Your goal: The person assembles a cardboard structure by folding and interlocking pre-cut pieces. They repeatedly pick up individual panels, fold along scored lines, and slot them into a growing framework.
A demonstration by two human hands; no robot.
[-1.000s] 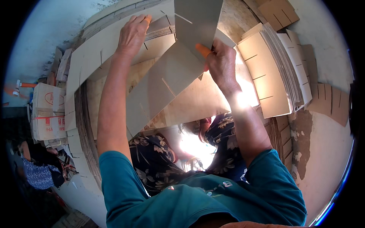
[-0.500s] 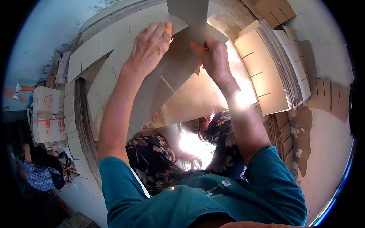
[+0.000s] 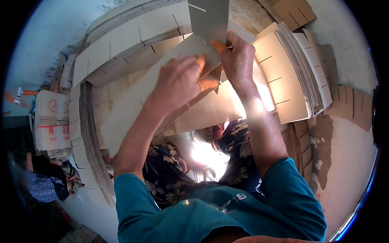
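Observation:
Two slotted grey cardboard strips cross each other at the middle of the work surface. My right hand (image 3: 240, 58) is closed on the upright strip (image 3: 210, 18), its orange-covered thumb pressed to the face near the crossing. A long slanting strip (image 3: 137, 103) runs from there toward the near left. Around its edge, just left of my right hand, my left hand (image 3: 180, 79) is closed, slightly blurred. Orange covers show on its thumb and a finger. The slot where the strips meet is partly hidden by my hands.
Stacks of slotted strips stand at the far left (image 3: 133, 42), along the left side (image 3: 95, 141) and at the right (image 3: 279, 75). A wooden board (image 3: 206, 109) lies beneath the work. A taped carton (image 3: 52, 119) stands left; beyond it a person (image 3: 42, 186) sits.
My left hand has moved right and nearer, along the slanting strip. The strips have shifted slightly right, uncovering more of the far-left stack. My right hand has moved a little right.

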